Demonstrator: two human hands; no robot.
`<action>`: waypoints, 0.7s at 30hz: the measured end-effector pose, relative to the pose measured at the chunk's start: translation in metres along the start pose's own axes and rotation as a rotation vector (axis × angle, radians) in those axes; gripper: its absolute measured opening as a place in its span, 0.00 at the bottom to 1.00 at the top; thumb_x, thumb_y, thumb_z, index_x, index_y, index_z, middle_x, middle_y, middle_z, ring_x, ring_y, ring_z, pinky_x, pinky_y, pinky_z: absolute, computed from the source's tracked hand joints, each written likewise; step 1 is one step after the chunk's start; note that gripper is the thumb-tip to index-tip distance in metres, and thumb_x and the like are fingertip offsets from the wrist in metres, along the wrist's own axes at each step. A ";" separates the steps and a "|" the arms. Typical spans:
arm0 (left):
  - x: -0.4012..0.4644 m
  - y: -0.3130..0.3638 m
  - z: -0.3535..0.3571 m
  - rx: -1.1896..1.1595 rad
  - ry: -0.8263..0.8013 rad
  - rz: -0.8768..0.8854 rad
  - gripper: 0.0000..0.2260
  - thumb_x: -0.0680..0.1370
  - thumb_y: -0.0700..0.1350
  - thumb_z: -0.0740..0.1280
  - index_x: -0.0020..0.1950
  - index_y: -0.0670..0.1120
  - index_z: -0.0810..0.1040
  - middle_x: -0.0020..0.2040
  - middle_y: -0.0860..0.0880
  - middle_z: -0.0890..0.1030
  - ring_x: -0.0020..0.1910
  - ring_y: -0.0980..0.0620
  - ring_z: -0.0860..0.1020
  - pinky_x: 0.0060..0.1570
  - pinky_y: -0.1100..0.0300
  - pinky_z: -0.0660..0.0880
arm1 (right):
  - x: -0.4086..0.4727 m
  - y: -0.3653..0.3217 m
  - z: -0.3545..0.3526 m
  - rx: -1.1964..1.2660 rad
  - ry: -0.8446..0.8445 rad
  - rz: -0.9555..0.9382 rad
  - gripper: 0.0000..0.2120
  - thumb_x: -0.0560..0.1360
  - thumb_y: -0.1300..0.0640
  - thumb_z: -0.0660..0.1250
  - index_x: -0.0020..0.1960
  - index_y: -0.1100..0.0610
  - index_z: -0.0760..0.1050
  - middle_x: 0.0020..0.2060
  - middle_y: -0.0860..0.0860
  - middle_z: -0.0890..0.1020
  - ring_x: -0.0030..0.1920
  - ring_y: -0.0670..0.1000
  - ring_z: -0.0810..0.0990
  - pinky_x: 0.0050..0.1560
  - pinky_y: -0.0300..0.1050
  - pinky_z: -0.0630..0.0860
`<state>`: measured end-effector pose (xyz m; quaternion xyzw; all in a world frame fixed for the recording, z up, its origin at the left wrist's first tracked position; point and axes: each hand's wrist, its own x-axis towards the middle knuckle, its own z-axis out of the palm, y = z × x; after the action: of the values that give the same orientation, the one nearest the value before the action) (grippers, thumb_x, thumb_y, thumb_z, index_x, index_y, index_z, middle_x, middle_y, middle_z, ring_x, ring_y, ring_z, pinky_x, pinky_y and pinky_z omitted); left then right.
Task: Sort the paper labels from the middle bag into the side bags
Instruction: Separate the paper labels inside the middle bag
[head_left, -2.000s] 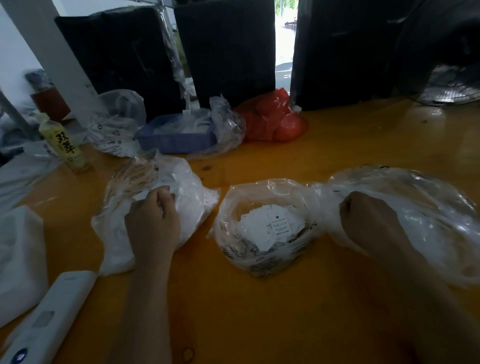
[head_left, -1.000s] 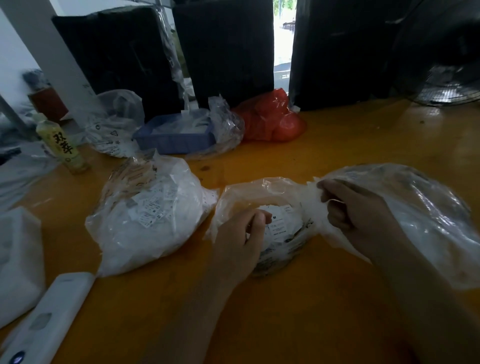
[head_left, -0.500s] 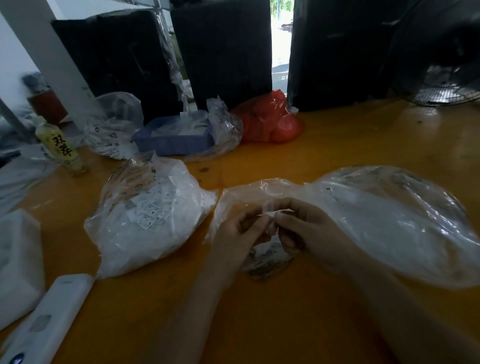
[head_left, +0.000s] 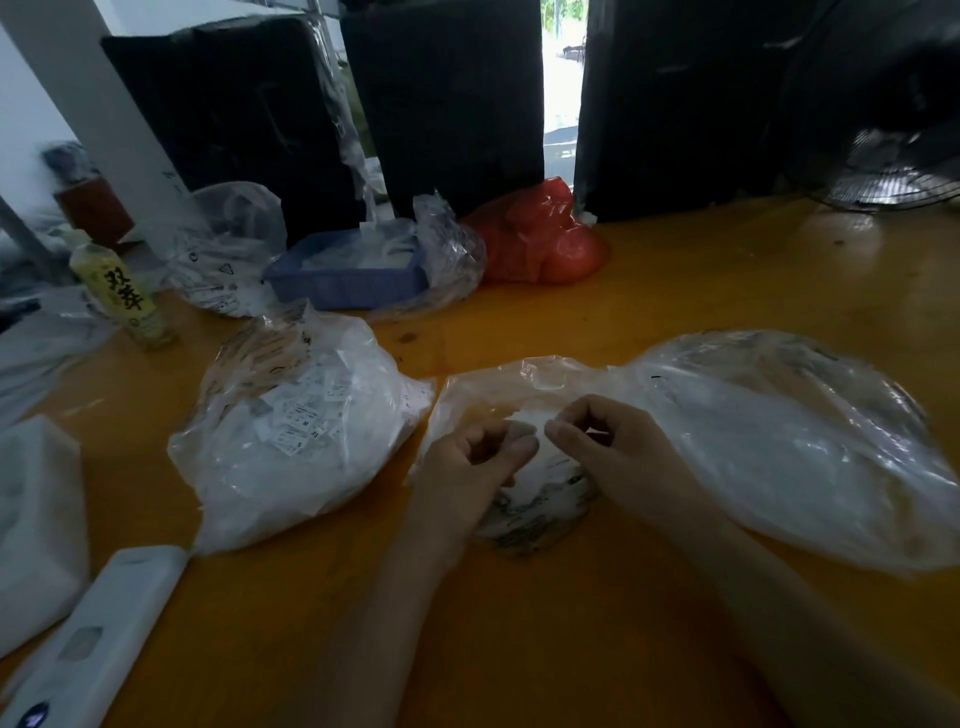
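Head view: orange surface (head_left: 649, 280) with bare room toward the near edge and the right rear; left edge crowded by a white remote (head_left: 88, 639) and white foam (head_left: 36, 519). Farther back, a bottle (head_left: 122, 299), a blue tray (head_left: 348, 275) in clear plastic, a red bag (head_left: 540, 239), dark boxes (head_left: 452, 98) along the far edge. Middle bag (head_left: 524, 499) at centre, touching the right bag (head_left: 800, 447); left bag (head_left: 291, 431) just beside it, stuffed with printed labels. Left hand (head_left: 478, 462) over the middle bag, fingers curled, thumb and forefinger pinching a small paper label (head_left: 531, 417). Right hand (head_left: 608, 441) likewise curled, fingertips (head_left: 558, 430) pinching the same label's other end, directly above the middle bag's mouth. Compared with two seconds ago: left hand gone from the left bag, right hand gone from the right bag's opening, both now meeting at centre; half a second ago already joined there, now raised slightly with the label more visible between them.
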<state>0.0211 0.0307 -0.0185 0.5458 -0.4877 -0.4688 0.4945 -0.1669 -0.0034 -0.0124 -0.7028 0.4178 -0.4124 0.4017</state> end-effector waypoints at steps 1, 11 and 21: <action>0.001 0.000 0.000 -0.029 0.004 -0.012 0.03 0.78 0.50 0.76 0.50 0.57 0.88 0.46 0.58 0.87 0.46 0.60 0.84 0.43 0.67 0.78 | 0.000 0.000 0.000 0.001 -0.007 0.004 0.09 0.78 0.44 0.66 0.41 0.46 0.76 0.34 0.48 0.78 0.31 0.49 0.71 0.31 0.40 0.69; -0.002 0.002 0.000 -0.069 -0.043 0.011 0.05 0.81 0.46 0.73 0.54 0.46 0.85 0.50 0.48 0.88 0.52 0.52 0.86 0.44 0.62 0.82 | -0.002 -0.004 0.004 -0.104 0.043 -0.062 0.08 0.79 0.45 0.66 0.44 0.45 0.78 0.33 0.42 0.79 0.27 0.44 0.71 0.27 0.33 0.66; 0.008 0.005 -0.011 -0.552 0.149 -0.032 0.07 0.80 0.32 0.68 0.57 0.39 0.80 0.53 0.39 0.87 0.51 0.45 0.88 0.44 0.64 0.82 | 0.004 0.005 -0.002 -0.630 -0.230 -0.298 0.21 0.78 0.64 0.68 0.67 0.45 0.77 0.65 0.47 0.69 0.52 0.41 0.72 0.45 0.28 0.72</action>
<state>0.0323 0.0237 -0.0127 0.4310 -0.2952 -0.5500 0.6516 -0.1688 -0.0094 -0.0151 -0.8870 0.3695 -0.2356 0.1457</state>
